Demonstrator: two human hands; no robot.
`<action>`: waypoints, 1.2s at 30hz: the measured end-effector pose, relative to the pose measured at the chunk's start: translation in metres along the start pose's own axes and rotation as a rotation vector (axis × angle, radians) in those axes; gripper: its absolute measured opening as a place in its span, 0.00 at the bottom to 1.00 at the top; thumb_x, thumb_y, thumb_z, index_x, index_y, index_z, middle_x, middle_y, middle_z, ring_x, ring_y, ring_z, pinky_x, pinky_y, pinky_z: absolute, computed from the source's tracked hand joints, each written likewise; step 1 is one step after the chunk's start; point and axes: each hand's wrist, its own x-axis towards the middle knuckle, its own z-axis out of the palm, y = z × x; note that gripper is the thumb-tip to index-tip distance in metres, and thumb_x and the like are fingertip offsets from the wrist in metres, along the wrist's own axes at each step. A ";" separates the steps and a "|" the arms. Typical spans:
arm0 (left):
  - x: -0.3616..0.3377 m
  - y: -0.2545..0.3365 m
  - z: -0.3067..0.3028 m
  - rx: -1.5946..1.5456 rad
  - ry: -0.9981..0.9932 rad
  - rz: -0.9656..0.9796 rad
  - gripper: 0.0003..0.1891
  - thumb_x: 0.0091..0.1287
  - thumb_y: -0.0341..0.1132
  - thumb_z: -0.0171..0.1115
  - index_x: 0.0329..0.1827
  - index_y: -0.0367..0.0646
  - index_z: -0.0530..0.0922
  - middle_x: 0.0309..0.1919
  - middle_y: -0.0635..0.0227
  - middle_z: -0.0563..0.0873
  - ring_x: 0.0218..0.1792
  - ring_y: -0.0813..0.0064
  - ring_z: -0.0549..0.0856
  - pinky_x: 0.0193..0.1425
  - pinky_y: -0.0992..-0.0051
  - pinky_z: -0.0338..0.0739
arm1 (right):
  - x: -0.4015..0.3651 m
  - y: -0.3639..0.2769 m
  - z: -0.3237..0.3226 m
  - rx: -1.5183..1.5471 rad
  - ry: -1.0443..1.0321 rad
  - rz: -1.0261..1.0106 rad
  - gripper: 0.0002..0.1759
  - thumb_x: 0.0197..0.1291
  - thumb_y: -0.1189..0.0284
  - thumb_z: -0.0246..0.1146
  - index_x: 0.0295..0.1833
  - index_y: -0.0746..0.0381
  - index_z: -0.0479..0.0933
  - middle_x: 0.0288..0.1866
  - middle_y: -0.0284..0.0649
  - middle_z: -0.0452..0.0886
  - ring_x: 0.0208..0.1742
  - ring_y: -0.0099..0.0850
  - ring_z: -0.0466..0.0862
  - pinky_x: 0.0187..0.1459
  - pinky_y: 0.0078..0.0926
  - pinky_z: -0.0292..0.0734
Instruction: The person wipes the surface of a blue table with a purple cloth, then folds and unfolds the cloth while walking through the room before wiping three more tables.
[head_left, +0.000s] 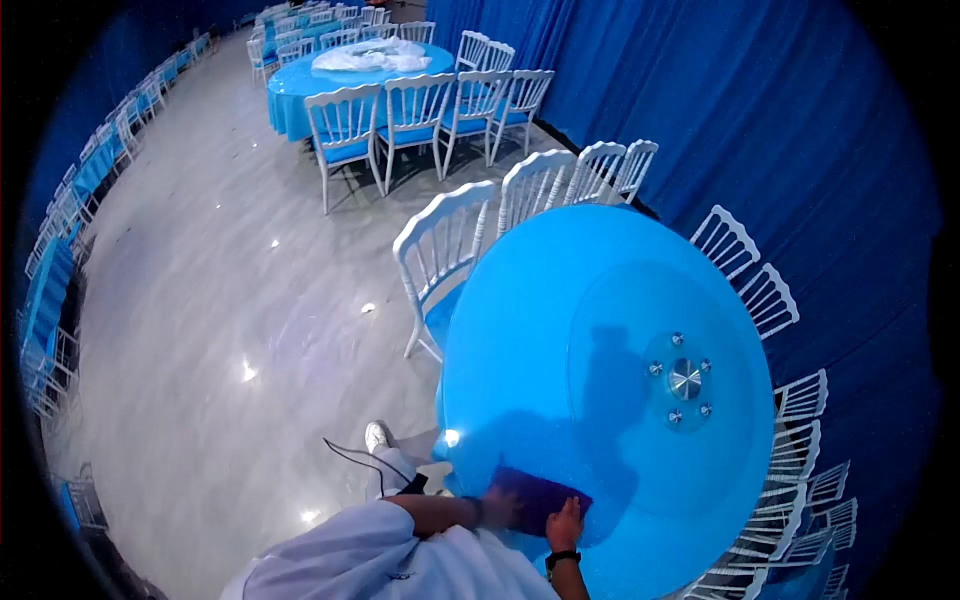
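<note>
Cloth clasped at edge by R hand, w/ L hand over it (blurred, can't tell its grip).

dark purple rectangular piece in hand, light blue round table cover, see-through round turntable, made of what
Dark purple rectangular piece: probably matte fabric; no shine shows. Light blue round table cover: smooth, perhaps plastic or satiny cloth; a bright glint sits at its edge. See-through round turntable: smooth glass or clear acrylic; blue shows through it.

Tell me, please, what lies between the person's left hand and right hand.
In the head view, a purple cloth lies between the blurred left hand and the right hand.
</note>
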 end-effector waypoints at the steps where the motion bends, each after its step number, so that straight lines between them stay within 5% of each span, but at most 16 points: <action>1: -0.010 0.001 -0.006 -0.009 -0.001 -0.009 0.18 0.64 0.44 0.53 0.56 0.52 0.78 0.64 0.62 0.72 0.66 0.54 0.68 0.56 0.47 0.71 | -0.002 0.004 0.003 0.006 -0.019 -0.029 0.33 0.56 0.68 0.58 0.66 0.71 0.62 0.71 0.58 0.60 0.71 0.50 0.64 0.68 0.49 0.59; 3: -0.038 -0.021 -0.033 -0.252 0.243 -0.035 0.18 0.64 0.45 0.53 0.55 0.54 0.78 0.62 0.64 0.74 0.65 0.59 0.69 0.60 0.44 0.67 | 0.008 -0.005 0.017 -0.023 -0.029 -0.053 0.34 0.57 0.65 0.57 0.66 0.73 0.61 0.70 0.63 0.60 0.69 0.55 0.63 0.69 0.49 0.58; 5: -0.056 -0.044 -0.029 -0.029 0.351 -0.178 0.18 0.64 0.43 0.52 0.57 0.55 0.77 0.61 0.66 0.75 0.65 0.62 0.69 0.63 0.43 0.64 | 0.020 -0.037 0.025 -0.056 -0.046 -0.269 0.35 0.58 0.62 0.56 0.68 0.70 0.60 0.70 0.65 0.59 0.69 0.60 0.62 0.69 0.49 0.57; 11: -0.119 -0.085 -0.027 -0.162 0.258 -0.610 0.22 0.60 0.41 0.56 0.60 0.55 0.75 0.63 0.69 0.73 0.65 0.61 0.67 0.65 0.43 0.60 | 0.004 -0.136 0.048 -0.111 0.006 -0.535 0.35 0.58 0.59 0.58 0.70 0.61 0.63 0.70 0.64 0.59 0.71 0.59 0.60 0.69 0.52 0.57; 18: -0.079 -0.043 -0.001 -0.016 0.142 -0.447 0.20 0.63 0.43 0.55 0.59 0.56 0.76 0.70 0.68 0.65 0.71 0.54 0.61 0.59 0.36 0.63 | 0.006 -0.064 0.033 0.041 0.068 -0.370 0.31 0.55 0.64 0.59 0.67 0.58 0.67 0.71 0.60 0.60 0.70 0.56 0.63 0.63 0.54 0.64; 23: -0.072 -0.034 0.026 -0.032 0.311 -0.218 0.18 0.64 0.45 0.54 0.56 0.57 0.77 0.69 0.69 0.68 0.69 0.56 0.66 0.66 0.38 0.58 | 0.003 -0.057 0.027 -0.075 -0.005 -0.280 0.32 0.56 0.64 0.57 0.68 0.60 0.65 0.72 0.61 0.58 0.71 0.57 0.61 0.63 0.59 0.62; 29: -0.130 -0.056 -0.034 -0.200 0.251 -0.499 0.20 0.61 0.34 0.55 0.58 0.53 0.76 0.68 0.66 0.67 0.69 0.58 0.63 0.55 0.44 0.72 | 0.004 -0.124 0.040 -0.036 -0.110 -0.417 0.37 0.57 0.61 0.57 0.72 0.62 0.60 0.74 0.62 0.54 0.74 0.56 0.56 0.68 0.58 0.54; 30: -0.131 -0.057 -0.046 -0.261 0.005 -0.492 0.27 0.61 0.34 0.54 0.66 0.51 0.69 0.74 0.67 0.56 0.74 0.58 0.53 0.59 0.36 0.67 | 0.003 -0.117 0.037 -0.041 -0.106 -0.409 0.37 0.57 0.61 0.57 0.72 0.62 0.60 0.74 0.62 0.54 0.74 0.56 0.56 0.68 0.58 0.54; 33: -0.124 -0.038 -0.047 -0.097 0.001 -0.501 0.23 0.57 0.38 0.59 0.59 0.53 0.76 0.68 0.66 0.66 0.70 0.58 0.62 0.55 0.46 0.72 | -0.007 -0.089 0.025 -0.032 -0.147 -0.447 0.36 0.58 0.61 0.56 0.73 0.56 0.59 0.76 0.56 0.52 0.75 0.50 0.55 0.68 0.59 0.53; 36: -0.090 -0.033 -0.010 -0.082 0.027 -0.248 0.22 0.58 0.42 0.59 0.58 0.52 0.77 0.66 0.66 0.68 0.70 0.58 0.62 0.56 0.42 0.69 | -0.022 -0.032 0.014 -0.049 -0.154 -0.326 0.34 0.59 0.63 0.55 0.73 0.49 0.60 0.77 0.52 0.52 0.76 0.47 0.55 0.66 0.60 0.56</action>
